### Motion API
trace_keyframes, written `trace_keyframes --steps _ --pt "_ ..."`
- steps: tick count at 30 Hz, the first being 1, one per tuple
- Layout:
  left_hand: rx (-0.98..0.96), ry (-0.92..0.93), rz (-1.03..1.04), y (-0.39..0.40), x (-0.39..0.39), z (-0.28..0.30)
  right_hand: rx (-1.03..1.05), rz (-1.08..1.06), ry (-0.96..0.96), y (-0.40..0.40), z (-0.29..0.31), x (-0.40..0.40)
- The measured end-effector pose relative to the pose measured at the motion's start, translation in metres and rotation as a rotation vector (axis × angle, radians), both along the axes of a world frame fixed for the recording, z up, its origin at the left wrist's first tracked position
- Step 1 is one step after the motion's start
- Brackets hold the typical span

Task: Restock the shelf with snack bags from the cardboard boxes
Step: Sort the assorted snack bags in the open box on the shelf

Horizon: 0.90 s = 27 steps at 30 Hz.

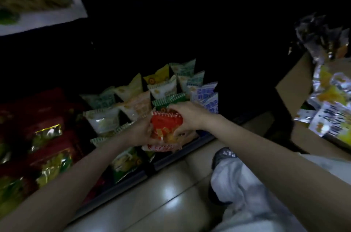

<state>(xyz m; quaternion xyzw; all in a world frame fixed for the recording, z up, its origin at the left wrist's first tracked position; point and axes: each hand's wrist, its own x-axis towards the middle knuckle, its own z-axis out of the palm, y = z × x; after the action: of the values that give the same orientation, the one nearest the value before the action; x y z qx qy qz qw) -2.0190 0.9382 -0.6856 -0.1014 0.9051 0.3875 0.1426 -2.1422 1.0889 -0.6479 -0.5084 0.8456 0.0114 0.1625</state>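
Both hands (curled) round red snack bag (166, 127)

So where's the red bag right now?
In the head view, the red bag is at centre, held between the left hand and right hand, at the shelf's front edge, just before a green bag.

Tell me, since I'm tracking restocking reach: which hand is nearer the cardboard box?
Right. The right hand grips the red snack bag on the side toward the cardboard box; the left hand holds its far side.
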Motion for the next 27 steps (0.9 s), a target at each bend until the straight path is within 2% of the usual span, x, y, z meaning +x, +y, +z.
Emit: trace_keyframes --steps 2,4,7,12,16,20,27 --pt "-0.186 0.007 -0.02 -0.025 0.016 -0.021 0.071 0.07 0.037 -0.013 -0.006 0.01" --pt "-0.343 0.046 0.092 -0.044 0.025 -0.038 0.128 0.115 0.056 -0.021 -0.011 0.013" --pt "-0.372 -0.031 0.272 -0.052 0.027 -0.054 0.189 0.135 0.042 -0.029 -0.021 0.014" --pt "-0.412 -0.145 0.332 -0.054 0.015 -0.077 0.23 0.167 0.046 -0.037 -0.035 0.018" --pt "-0.589 -0.233 0.262 -0.055 -0.001 -0.078 0.241 0.212 0.064 -0.043 -0.042 0.022" --pt "-0.462 -0.256 0.279 -0.061 -0.016 -0.074 0.263 0.241 0.089 -0.046 -0.048 0.026" --pt "-0.777 -0.043 0.143 -0.061 -0.03 -0.042 0.186 0.252 0.167 -0.056 -0.053 0.037"
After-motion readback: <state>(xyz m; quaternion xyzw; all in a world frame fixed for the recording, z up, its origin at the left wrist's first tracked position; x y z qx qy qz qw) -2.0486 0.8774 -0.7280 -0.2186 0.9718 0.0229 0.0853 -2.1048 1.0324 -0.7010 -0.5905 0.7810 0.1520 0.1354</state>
